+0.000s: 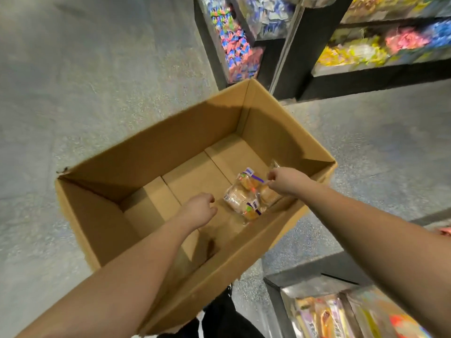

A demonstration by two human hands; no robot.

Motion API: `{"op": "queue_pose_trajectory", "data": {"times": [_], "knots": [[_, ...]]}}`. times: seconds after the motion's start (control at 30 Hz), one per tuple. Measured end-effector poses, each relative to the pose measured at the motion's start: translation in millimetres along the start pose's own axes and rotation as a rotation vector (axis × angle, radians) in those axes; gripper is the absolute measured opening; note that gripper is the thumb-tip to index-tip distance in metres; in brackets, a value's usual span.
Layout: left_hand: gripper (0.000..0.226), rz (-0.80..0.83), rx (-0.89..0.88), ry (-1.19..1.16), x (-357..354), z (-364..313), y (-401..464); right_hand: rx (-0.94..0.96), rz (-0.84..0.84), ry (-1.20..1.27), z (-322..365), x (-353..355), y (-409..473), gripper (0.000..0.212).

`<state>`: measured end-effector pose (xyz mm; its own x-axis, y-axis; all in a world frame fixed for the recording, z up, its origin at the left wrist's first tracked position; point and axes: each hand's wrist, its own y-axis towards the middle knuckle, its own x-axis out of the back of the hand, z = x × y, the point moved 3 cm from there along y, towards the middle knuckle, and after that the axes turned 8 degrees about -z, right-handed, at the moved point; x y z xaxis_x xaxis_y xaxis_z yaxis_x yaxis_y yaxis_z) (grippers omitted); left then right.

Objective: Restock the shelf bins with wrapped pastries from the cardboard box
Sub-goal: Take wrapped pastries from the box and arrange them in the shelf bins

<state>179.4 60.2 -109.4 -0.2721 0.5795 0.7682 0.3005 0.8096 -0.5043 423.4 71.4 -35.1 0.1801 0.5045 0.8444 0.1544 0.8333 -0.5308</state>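
Wrapped pastries [246, 197]: small cluster of clear-wrapped buns with purple labels, lying on the floor of the cardboard box [151, 142], in its right near corner, close against the right wall. Rest of the box floor is bare, so these look like the last ones. Cluster's long axis runs roughly from near to far, tilted slightly right at the far end.

Right hand [284, 180] is on the far-right edge of the cluster, fingers curled and pinched at a wrapper edge; looks like it grasps a wrapper, though the pinch itself is small and partly hidden. Left hand [199, 211] sits just left of the cluster, loosely curled, holding nothing, apart from the wrappers.

Judgement: pastries lie between the two hands. Right hand is the one in contact; left needs only a short reach to the right to scoop the near-left side.

Shelf bins [361, 52] with colourful wrapped goods stand far right, beyond the box; another bin [341, 315] near right. Box sits on grey floor [73, 81].
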Motion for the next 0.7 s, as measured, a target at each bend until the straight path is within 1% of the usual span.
{"op": "queue_pose_trajectory", "data": {"times": [0.13,0.2,0.27,0.33,0.4,0.47,0.5,0.6,0.7], "knots": [[0.040,0.051,-0.038,0.029,-37,8,49,-0.015,0.154,-0.169,-4,-23,51,0.033],[0.040,0.037,-0.121,0.095,-54,10,72,0.015,0.249,-0.293,-2,-37,72,0.034],[0.046,0.030,-0.245,0.190,-69,10,90,0.084,0.323,-0.428,1,-52,90,0.038],[0.059,0.042,-0.373,0.293,-85,9,104,0.169,0.327,-0.512,4,-68,107,0.047],[0.068,0.045,-0.478,0.399,-99,8,114,0.234,0.332,-0.521,9,-83,121,0.062],[0.068,0.033,-0.562,0.484,-114,8,122,0.246,0.419,-0.541,15,-98,132,0.072],[0.068,0.034,-0.589,0.501,-122,8,126,0.251,0.470,-0.564,18,-104,136,0.073],[0.071,0.030,-0.616,0.517,-141,11,138,0.277,0.553,-0.632,21,-122,143,0.061],[0.071,-0.022,-0.632,0.510,-148,12,147,0.310,0.547,-0.673,21,-132,147,0.052]]}}
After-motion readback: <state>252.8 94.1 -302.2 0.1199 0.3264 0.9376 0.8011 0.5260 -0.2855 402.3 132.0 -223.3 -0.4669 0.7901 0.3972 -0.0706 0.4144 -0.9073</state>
